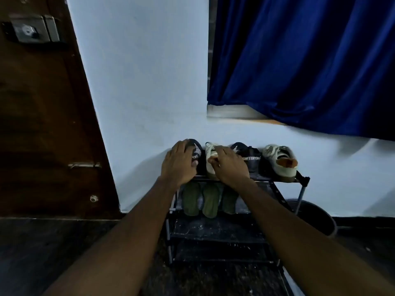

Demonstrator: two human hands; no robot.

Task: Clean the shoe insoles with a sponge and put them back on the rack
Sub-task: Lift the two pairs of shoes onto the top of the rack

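A blue curtain (310,60) is hanging over the upper right of the scene, and a pale wall (145,71) is running behind everything. A brown door (42,124) is standing at the left above a dark floor (42,253). A black shoe rack (218,233) is standing against the wall, with a dark bucket (316,218) sitting just beside its right end.

Four shoes are sitting in a row on the top tier, toes toward the wall: left black shoe (197,149), left cream shoe (210,150), right black shoe (250,160) and right cream shoe (282,161), the last showing an orange lining.

Both bare arms are reaching forward. The left grip (180,162) is grasping the left black shoe, fingers curving over its top and thumb pressing its side. The right grip (228,163) is grasping the left cream shoe, thumb and forefinger pinching at its opening.

Three green insoles (210,201) are lying side by side on the second tier, directly below the grips; the right forearm is partly hiding the rightmost one.
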